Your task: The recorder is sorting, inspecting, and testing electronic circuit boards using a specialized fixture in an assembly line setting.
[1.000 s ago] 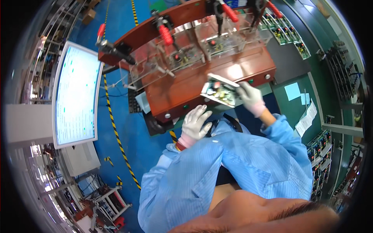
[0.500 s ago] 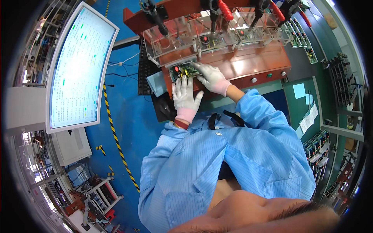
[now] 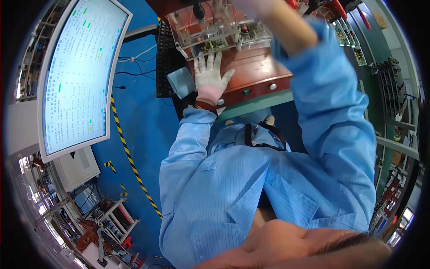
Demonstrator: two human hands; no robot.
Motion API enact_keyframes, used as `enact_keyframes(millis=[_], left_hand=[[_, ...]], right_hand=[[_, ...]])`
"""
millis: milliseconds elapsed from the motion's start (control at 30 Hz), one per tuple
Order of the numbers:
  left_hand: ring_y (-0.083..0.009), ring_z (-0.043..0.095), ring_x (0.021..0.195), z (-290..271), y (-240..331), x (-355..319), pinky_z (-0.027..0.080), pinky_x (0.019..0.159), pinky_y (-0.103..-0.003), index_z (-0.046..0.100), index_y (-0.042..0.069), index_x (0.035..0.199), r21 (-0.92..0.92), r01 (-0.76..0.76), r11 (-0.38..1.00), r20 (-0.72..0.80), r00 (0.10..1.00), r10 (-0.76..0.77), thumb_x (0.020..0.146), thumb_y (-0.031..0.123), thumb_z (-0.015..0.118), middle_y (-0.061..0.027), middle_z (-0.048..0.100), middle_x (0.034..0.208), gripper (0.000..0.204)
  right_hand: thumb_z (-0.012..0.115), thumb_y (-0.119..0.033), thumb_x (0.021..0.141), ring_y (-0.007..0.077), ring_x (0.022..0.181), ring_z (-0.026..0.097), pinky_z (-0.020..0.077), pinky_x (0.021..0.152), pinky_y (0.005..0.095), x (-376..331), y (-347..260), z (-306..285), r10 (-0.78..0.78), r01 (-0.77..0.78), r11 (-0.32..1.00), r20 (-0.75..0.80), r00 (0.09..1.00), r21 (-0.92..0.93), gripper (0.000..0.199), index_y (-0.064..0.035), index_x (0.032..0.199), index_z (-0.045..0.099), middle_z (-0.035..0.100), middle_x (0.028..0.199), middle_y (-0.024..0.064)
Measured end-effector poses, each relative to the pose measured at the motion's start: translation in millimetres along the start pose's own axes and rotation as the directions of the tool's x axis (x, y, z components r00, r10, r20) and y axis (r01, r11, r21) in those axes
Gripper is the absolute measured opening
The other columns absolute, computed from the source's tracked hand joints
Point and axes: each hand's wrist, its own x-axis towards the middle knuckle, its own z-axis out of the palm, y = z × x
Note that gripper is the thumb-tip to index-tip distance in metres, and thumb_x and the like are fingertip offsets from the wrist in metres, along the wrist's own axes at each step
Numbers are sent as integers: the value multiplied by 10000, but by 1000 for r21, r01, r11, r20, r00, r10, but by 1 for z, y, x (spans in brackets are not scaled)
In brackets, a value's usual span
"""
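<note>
My left hand (image 3: 209, 78), in a white glove with a pink cuff, lies flat with fingers stretched apart on the front of a red-brown test fixture (image 3: 255, 65). Its fingertips reach the front edge of a clear plastic cover (image 3: 188, 33). Just beyond them sits a green circuit board (image 3: 212, 45) with yellow parts, at the fixture's left end. My right hand (image 3: 256, 5) is raised over the back of the fixture; blur and the upper picture edge hide its fingers. Near it, a dark toggle clamp (image 3: 198, 11) stands above the left station.
A large monitor (image 3: 83, 76) stands at the left, with a black keyboard (image 3: 165, 58) and a blue cloth or sheet (image 3: 181, 83) beside the fixture. Further clamps with red handles (image 3: 338, 9) rise at the back right. Racked boards (image 3: 389, 85) stand at the far right.
The circuit board has gone from the fixture's front-left to under the clear cover's edge. My right hand has left the board and risen far forward. The left hand has slid forward; the view has shifted.
</note>
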Motion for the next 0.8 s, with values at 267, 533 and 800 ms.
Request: enact_keyframes(millis=[267, 533, 800], left_hand=[[-349, 264, 1388, -5, 23, 19, 164, 1136, -497, 433, 165, 1407, -85, -26, 996, -10, 1000, 26, 862, 668, 398, -85, 366, 1492, 743], [-338, 294, 1371, -3, 22, 14, 185, 1122, -494, 479, 193, 1373, -32, -7, 999, 11, 1000, 8, 861, 681, 385, -85, 378, 1486, 713], [-365, 386, 1311, -5, 22, 15, 257, 1077, -482, 527, 205, 1337, 1, -39, 999, -84, 996, 39, 869, 654, 432, -98, 423, 1452, 655]], right_hand=[[534, -110, 864, 272, 823, 565, 475, 889, 357, -13, 32, 13, -34, 38, 997, 60, 998, -74, 224, 0, 1055, 575, 580, 931, 124], [538, -126, 875, 253, 817, 566, 476, 865, 343, -54, 79, 40, -41, 49, 997, 147, 988, -52, 224, -2, 1057, 576, 585, 932, 121], [543, -141, 885, 233, 811, 568, 476, 840, 329, -83, 112, 39, -75, 84, 996, 187, 980, -38, 225, -4, 1060, 577, 591, 933, 118]])
